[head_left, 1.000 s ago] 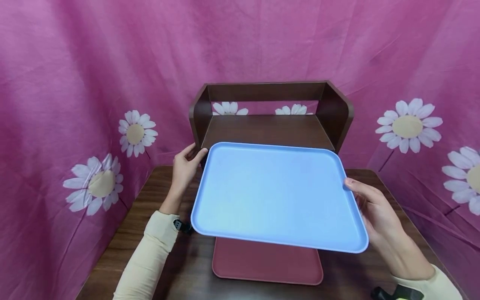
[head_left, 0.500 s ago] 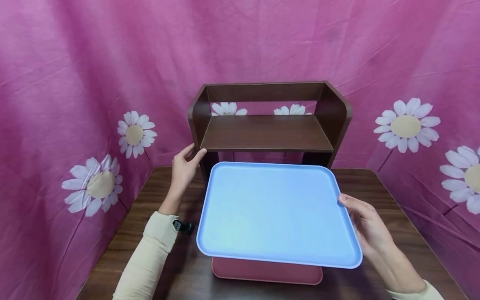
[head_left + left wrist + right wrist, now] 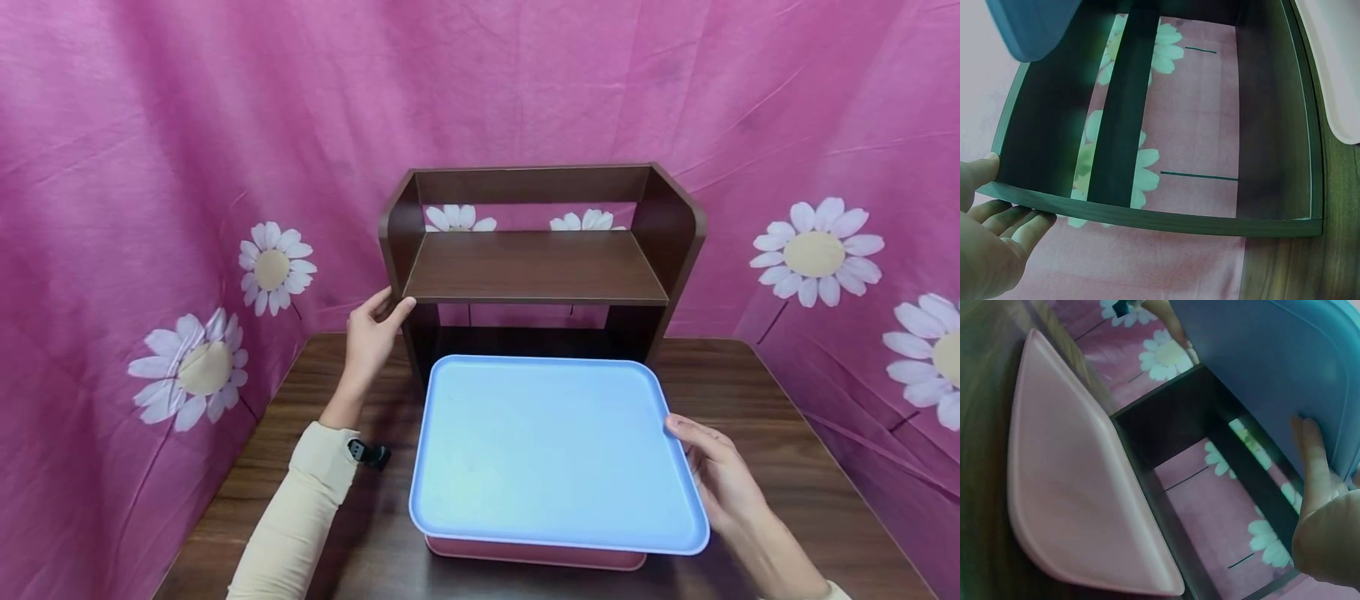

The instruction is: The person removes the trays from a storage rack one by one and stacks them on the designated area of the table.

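My right hand [image 3: 720, 475] holds a blue tray [image 3: 555, 450] by its right edge, thumb on the rim and fingers underneath. That tray hovers above a dark pink tray [image 3: 536, 553] lying on the table, of which only the front strip shows in the head view. The right wrist view shows much more of the pink tray [image 3: 1072, 462] and the blue tray's underside [image 3: 1272, 362]. With thumb and fingers, my left hand [image 3: 367, 337] grips the left side panel of a dark brown two-level shelf [image 3: 536, 267], just at the middle board's height.
The shelf stands on a wood-grain table [image 3: 292, 475], behind the trays. A pink curtain [image 3: 525, 83] printed with white daisies hangs behind and at both sides. A second hand's black wrist strap [image 3: 367, 454] sits on the left forearm.
My right hand has lowered the blue tray and drawn it nearer, uncovering the shelf's middle board and lower opening while covering more of the pink tray. My left hand stays put.
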### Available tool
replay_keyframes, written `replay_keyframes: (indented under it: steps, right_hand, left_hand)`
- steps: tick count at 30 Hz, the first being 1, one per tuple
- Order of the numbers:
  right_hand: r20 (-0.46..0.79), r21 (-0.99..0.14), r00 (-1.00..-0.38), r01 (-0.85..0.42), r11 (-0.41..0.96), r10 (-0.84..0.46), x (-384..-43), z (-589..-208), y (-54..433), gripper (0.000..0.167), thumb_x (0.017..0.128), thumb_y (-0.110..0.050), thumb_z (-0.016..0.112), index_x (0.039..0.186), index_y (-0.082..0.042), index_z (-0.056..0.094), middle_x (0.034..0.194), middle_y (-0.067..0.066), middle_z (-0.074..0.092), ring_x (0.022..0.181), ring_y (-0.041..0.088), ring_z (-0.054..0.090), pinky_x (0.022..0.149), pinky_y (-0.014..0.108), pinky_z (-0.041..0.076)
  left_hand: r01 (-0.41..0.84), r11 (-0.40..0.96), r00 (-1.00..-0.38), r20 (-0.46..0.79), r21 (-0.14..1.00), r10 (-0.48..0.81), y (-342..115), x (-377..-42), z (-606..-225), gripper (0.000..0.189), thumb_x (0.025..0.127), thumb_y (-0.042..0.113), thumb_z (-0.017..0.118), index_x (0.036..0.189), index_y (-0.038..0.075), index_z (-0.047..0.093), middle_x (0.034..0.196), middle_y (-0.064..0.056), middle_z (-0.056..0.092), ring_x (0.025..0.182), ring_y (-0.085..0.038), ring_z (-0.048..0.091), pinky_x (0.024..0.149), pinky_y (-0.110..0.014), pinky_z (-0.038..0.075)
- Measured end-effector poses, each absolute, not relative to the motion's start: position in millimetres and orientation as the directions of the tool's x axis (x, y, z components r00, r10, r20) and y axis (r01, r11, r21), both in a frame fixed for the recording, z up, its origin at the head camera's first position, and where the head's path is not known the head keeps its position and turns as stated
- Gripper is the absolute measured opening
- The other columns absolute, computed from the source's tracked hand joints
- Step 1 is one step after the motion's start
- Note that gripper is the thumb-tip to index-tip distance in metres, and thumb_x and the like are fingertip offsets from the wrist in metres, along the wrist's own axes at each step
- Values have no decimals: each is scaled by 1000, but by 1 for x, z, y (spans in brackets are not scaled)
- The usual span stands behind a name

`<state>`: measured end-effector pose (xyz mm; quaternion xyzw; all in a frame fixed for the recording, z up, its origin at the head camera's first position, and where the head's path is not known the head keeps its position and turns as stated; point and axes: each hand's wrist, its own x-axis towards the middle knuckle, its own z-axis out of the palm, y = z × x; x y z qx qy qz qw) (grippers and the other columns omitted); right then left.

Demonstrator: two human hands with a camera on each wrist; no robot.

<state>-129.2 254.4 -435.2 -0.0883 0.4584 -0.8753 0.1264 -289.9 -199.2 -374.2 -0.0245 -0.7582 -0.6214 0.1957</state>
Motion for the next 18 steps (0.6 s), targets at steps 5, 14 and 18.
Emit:
replay_keyframes:
  steps: [5, 14, 18]
  right_hand:
    - [29, -835, -950, 147, -530, -310, -129, -450, 256, 55, 117, -10, 28, 97, -15, 79, 82, -5, 79, 73, 6, 75, 65, 23, 64]
    - [-28, -828, -957, 183, -529, -288, -129, -474, 258, 54, 117, -8, 31, 98, -15, 82, 82, -5, 80, 76, 6, 76, 66, 22, 63]
    - [-31, -825, -954, 193, -532, -298, -131, -483, 256, 55, 116, -7, 31, 97, -15, 82, 82, -5, 80, 77, 6, 76, 67, 21, 63]
  left_hand:
    - [283, 234, -922, 331, 930, -201, -199, -290, -375, 52, 99, 29, 80, 143, 6, 67, 135, -17, 73, 120, -22, 71, 81, -27, 65]
    - [299, 235, -919, 345, 925, -192, -200, -291, -378, 53, 98, 32, 80, 143, 7, 68, 138, -15, 72, 121, -22, 71, 87, -39, 66]
    - [303, 234, -917, 350, 924, -194, -200, -291, -377, 52, 98, 32, 81, 142, 7, 69, 136, -15, 73, 121, -22, 71, 83, -31, 66]
